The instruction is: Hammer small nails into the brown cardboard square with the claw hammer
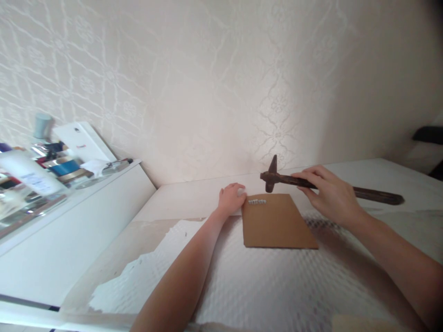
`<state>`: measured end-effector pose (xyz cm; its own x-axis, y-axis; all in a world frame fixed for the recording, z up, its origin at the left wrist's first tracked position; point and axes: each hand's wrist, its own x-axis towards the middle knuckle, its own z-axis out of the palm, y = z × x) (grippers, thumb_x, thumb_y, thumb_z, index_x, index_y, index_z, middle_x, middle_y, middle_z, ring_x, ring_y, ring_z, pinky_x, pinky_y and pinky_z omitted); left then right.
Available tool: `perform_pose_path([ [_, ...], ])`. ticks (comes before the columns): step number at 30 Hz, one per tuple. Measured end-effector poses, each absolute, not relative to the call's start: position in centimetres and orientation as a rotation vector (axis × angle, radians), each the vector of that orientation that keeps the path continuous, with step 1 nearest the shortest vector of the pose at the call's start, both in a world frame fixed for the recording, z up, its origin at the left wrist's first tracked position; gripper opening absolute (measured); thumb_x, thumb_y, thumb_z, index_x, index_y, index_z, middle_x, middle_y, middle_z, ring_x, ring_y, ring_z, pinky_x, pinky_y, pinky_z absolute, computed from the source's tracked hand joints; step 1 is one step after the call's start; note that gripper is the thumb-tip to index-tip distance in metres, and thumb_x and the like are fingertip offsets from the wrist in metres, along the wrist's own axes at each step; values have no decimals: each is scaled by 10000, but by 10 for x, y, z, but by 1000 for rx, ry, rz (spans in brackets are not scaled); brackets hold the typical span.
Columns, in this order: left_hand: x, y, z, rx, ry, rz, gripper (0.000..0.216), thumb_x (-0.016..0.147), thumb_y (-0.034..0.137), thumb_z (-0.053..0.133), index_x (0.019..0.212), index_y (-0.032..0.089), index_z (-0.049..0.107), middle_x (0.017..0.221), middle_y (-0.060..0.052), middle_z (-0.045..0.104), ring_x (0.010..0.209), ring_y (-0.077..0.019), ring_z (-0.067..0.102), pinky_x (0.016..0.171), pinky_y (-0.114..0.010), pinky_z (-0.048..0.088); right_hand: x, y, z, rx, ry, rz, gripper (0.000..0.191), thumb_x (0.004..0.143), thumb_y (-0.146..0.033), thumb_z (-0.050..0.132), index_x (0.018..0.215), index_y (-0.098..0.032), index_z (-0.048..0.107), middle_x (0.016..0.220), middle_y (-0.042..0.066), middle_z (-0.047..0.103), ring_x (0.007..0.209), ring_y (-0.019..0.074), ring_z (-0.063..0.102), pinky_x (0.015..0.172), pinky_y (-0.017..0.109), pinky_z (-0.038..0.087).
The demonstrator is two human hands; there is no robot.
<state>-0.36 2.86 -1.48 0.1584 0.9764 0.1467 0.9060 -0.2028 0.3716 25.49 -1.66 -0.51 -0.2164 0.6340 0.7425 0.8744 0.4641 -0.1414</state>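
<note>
My right hand (328,191) is closed around the middle of the handle of a dark brown hammer (375,195). The hammer head is raised just beyond the far edge of a flat brown cardboard piece (277,226). My left hand (231,199) is at the cardboard's far left corner, fingers curled and thumb against the edge. A short row of small silvery-white pieces (258,201) lies on the cardboard near that corner; they are too small to name for certain.
Under the cardboard lies a white textured sheet (166,249) on a pale table (187,191) against a patterned wall. At left, a white cabinet (104,207) bears a white box (85,140), a white bottle (31,173) and a blue-banded round item (64,168).
</note>
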Motion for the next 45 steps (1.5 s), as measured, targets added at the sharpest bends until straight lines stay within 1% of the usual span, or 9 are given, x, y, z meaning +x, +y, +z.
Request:
perform_pose_path([
  [5, -4, 30, -16, 2248, 1831, 531, 360, 846, 301, 447, 1170, 228, 585, 1347, -40, 533, 1280, -202, 429, 1117, -413, 256, 251, -17, -7, -1269, -2072, -360, 263, 864, -213, 476, 1060, -280, 638, 1015, 27, 633, 879, 188, 613, 568, 276, 447],
  [13, -4, 30, -15, 2237, 1848, 523, 358, 841, 292, 449, 1164, 223, 586, 1340, -50, 535, 1267, -210, 444, 1112, -431, 263, 261, -10, -13, -1550, -1877, -393, 261, 858, -272, 474, 1081, -245, 606, 1040, 64, 654, 851, 251, 634, 554, 334, 428],
  [19, -3, 29, -14, 2223, 1854, 515, 357, 841, 300, 449, 1162, 228, 586, 1338, -50, 538, 1253, -211, 456, 1114, -436, 256, 273, 0, -23, -1802, -1711, -234, 286, 769, -288, 576, 1045, -218, 559, 848, 68, 707, 724, 278, 651, 567, 348, 406],
  [26, -4, 30, -15, 2252, 1849, 520, 354, 840, 297, 440, 1153, 231, 590, 1328, -49, 547, 1259, -209, 455, 1102, -419, 275, 282, 7, -38, -1784, -1708, -252, 205, 740, -278, 570, 943, -265, 545, 716, 44, 692, 614, 258, 629, 532, 341, 386],
  [29, -4, 30, -16, 2248, 1852, 527, 353, 841, 293, 439, 1154, 232, 591, 1337, -55, 539, 1263, -210, 452, 1105, -430, 266, 278, 7, -39, -1851, -1760, -254, 208, 743, -275, 551, 946, -233, 558, 726, 43, 687, 633, 250, 632, 544, 331, 406],
  [33, -6, 32, -20, 2235, 1846, 553, 346, 849, 297, 445, 1155, 229, 592, 1342, -61, 531, 1268, -225, 450, 1110, -460, 256, 269, 0, -34, -1780, -1847, -346, 246, 804, -292, 493, 1007, -184, 579, 805, 102, 683, 688, 257, 633, 574, 344, 435],
  [35, -6, 33, -23, 2237, 1815, 608, 340, 854, 272, 444, 1155, 215, 592, 1334, -67, 536, 1268, -211, 452, 1113, -426, 270, 262, -5, -29, -1690, -1823, -360, 280, 823, -305, 480, 1044, -168, 583, 874, 125, 675, 724, 254, 634, 602, 352, 452],
  [39, -5, 35, -22, 2140, 1779, 820, 352, 839, 173, 438, 1157, 184, 590, 1300, -70, 561, 1247, -162, 475, 1097, -306, 316, 250, -11, -23, -1560, -1796, -116, 296, 818, -303, 490, 1068, -188, 599, 906, 82, 684, 675, 195, 635, 620, 327, 471],
  [45, -20, 11, -7, 1613, 1765, 1048, 377, 831, 160, 433, 1183, 189, 562, 1273, -76, 580, 1177, -172, 535, 984, -317, 439, 244, -12, -26, -1561, -1763, 207, 321, 787, -343, 547, 1062, -204, 636, 946, 77, 705, 666, 173, 649, 619, 306, 494],
])
